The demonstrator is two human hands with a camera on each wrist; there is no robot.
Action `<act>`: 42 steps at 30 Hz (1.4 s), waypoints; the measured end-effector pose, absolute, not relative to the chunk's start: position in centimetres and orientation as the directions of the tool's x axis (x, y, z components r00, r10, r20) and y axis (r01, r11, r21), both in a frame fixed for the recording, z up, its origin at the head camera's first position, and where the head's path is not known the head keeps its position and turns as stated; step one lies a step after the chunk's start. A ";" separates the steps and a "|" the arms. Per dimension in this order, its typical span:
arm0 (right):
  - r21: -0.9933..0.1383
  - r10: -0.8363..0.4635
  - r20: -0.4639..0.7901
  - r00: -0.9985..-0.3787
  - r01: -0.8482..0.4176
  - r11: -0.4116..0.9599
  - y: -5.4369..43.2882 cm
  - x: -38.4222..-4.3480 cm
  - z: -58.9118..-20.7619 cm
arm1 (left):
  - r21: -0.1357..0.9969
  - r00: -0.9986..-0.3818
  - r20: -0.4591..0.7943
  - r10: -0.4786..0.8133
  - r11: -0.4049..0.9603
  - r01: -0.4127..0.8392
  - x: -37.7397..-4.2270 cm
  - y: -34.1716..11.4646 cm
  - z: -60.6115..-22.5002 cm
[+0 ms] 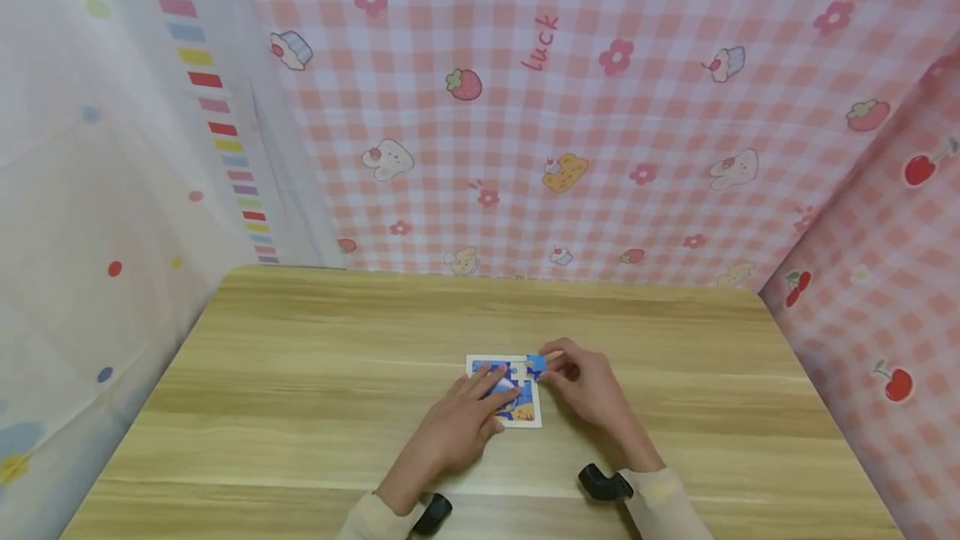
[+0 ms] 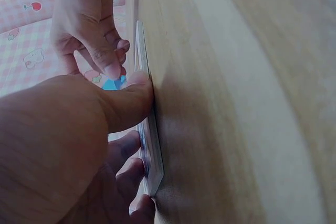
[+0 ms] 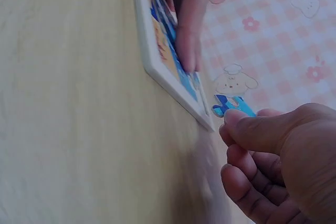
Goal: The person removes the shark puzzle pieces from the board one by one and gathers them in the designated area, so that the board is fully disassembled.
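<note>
A small jigsaw puzzle in a white frame [image 1: 539, 407] lies flat on the table, its picture blue with an orange patch at the lower right. White backing shows in a gap near its upper right. My left hand [image 1: 463, 422] rests over the puzzle's left side, fingers fairly straight across it; in the left wrist view the thumb [image 2: 131, 100] touches the near edge. Between thumb and forefinger my right hand [image 1: 588, 382] pinches a blue jigsaw piece [image 1: 536, 363], held over the upper right corner. The right wrist view shows that piece [image 3: 231, 104] raised off the frame.
The wooden table [image 1: 300, 390] extends on all sides of the puzzle. A pink checked cloth [image 1: 525, 123] hangs behind it, with another cloth [image 1: 885, 307] at the right and a white dotted one [image 1: 112, 215] at the left. Black wrist-worn devices [image 1: 604, 483] sit on both wrists.
</note>
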State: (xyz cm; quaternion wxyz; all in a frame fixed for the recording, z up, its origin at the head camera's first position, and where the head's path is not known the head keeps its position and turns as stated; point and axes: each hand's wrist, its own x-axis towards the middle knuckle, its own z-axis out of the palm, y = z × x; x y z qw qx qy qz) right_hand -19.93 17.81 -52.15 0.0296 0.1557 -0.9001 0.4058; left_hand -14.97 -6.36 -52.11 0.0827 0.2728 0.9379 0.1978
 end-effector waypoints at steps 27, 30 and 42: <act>-0.670 -0.107 0.225 -0.969 -0.233 0.704 25.7 -19.4 -51.8 | 0.432 -0.835 -0.052 0.548 0.766 0.476 -15.0 -6.5 -52.4; -0.659 -0.091 0.236 -0.967 -0.228 0.716 26.5 -19.4 -51.8 | 0.432 -0.834 -0.051 0.549 0.766 0.477 -15.0 -6.5 -52.4; -0.596 -0.055 0.277 -0.959 -0.216 0.774 29.8 -19.3 -52.4 | 0.441 -0.833 -0.055 0.551 0.762 0.475 -14.9 -6.6 -52.0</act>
